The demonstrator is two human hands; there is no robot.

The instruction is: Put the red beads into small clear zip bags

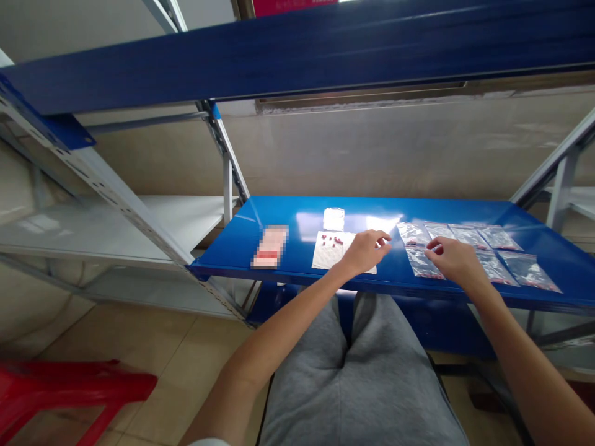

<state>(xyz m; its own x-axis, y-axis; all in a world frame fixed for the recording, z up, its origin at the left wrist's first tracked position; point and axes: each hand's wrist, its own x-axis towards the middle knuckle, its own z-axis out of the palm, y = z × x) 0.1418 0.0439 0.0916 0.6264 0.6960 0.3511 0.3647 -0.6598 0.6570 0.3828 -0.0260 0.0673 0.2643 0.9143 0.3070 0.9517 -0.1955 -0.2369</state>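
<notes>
While L fingers (382, 238) hover half-open over white sheet (331, 253) — R fingers (432, 246) rest loose on clear bag (421, 263).

Grey jersey shorts or sweatpants (353, 371), bare forearms (279, 337) (white sleeve edge (209, 442)).

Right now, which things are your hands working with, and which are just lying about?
Working with: left hand, white sheet, small red pieces, right hand, clear plastic bags.

Lying about: blurred pink item, small white packet, red plastic stool.
</notes>
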